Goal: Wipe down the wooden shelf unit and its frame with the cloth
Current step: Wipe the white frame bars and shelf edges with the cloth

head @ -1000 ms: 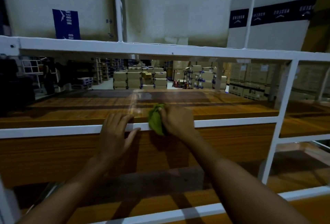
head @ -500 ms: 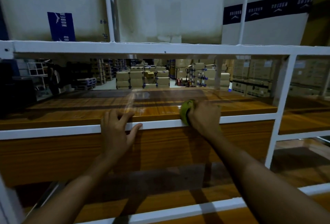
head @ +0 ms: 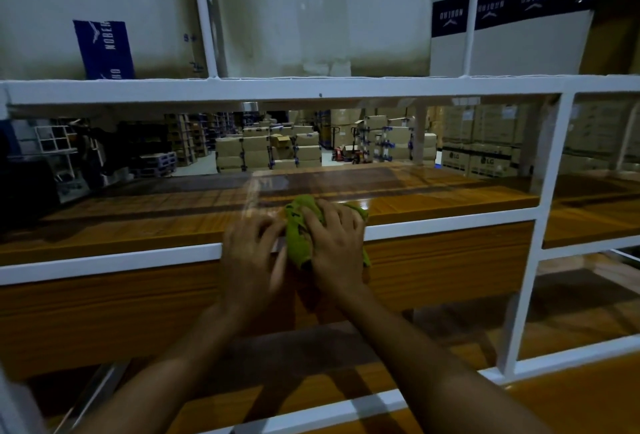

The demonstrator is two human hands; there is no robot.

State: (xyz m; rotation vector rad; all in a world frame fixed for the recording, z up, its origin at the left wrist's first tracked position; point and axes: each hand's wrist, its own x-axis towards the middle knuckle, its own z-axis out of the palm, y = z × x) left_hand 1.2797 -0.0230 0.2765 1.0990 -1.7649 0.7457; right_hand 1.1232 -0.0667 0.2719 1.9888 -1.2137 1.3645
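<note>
A wooden shelf board [head: 138, 222] runs across the view inside a white metal frame [head: 104, 262]. My right hand [head: 334, 246] presses a crumpled green cloth [head: 298, 236] onto the frame's front rail at the middle. My left hand [head: 251, 253] grips the same rail just to the left, its fingers touching the cloth. Part of the cloth hangs down over the wooden front panel [head: 443, 271] below the rail.
Large white cartons [head: 311, 11] fill the shelf above the top rail [head: 346, 87]. A white upright post [head: 540, 226] stands at the right. A lower wooden board [head: 571, 395] lies below. Stacked cardboard boxes [head: 266, 151] show through the shelf in the warehouse behind.
My right hand slid the cloth to the right along the rail and then back left, and it now lies against my left hand. My left hand stayed on the rail.
</note>
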